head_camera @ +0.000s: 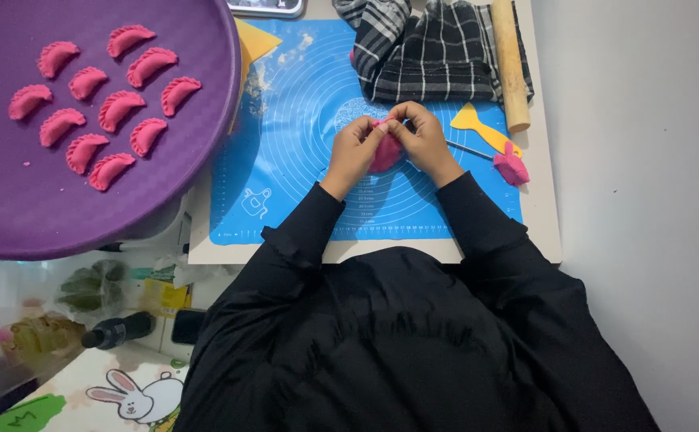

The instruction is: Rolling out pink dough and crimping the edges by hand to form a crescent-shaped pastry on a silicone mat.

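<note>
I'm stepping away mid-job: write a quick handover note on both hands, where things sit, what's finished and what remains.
Left hand and right hand: both pinch one pink dumpling over the blue mat, its fold not yet sealed.
Done: eleven pleated dumplings lie on the purple tray.
Left: a pink dough lump beside the yellow scraper; rolling pin lies at the mat's far right, next to a checked cloth.

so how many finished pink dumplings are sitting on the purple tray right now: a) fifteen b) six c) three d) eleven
d: eleven pink crescent dumplings lie in loose rows on the purple tray, while both the left hand and the right hand pinch another pink piece over the blue mat.
</note>
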